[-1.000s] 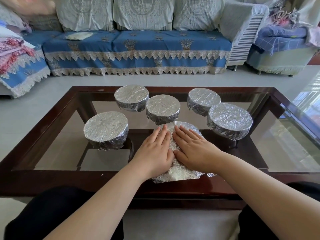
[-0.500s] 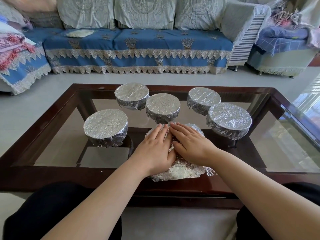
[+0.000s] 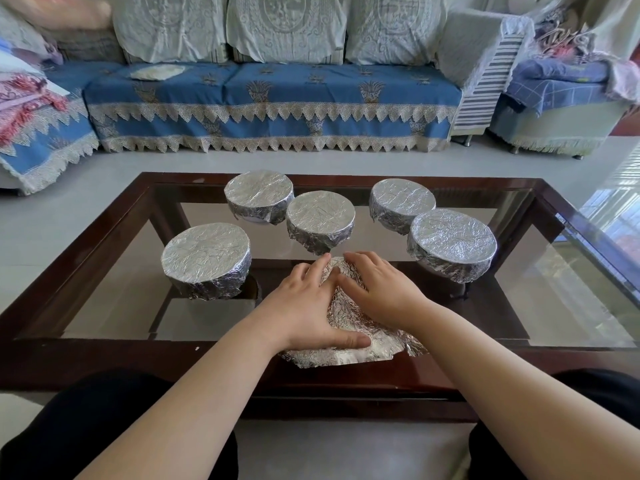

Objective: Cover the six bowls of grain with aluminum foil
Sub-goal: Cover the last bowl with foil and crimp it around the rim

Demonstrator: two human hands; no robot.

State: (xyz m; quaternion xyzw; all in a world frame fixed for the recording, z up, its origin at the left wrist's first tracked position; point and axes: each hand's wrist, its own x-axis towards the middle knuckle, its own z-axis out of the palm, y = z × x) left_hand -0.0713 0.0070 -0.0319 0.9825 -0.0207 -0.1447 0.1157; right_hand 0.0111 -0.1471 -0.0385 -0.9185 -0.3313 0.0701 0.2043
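Head view: both bare hands lie on a crinkled silver sheet of aluminum foil [image 3: 349, 327] draped over the sixth bowl at the near middle edge of the dark wood-framed glass coffee table [image 3: 104, 244]; the bowl itself is hidden under foil and hands. Left hand [image 3: 308, 306] lies flat on the foil's left side, fingers straight and close together, thumb stretched along the near edge, pressing. Right hand [image 3: 377, 292] rests on the right side, fingers lightly bent over the far rim, pressing the foil down. Loose foil edges stick out at the near side, not tucked. Five round foil-wrapped bowls [image 3: 320, 216] stand behind in an arc, wrapped tight over tops and sides, apart from each other. Blue patterned sofa with lace trim [image 3: 270, 102] stands beyond the table. Black-clad knees at the bottom corners.
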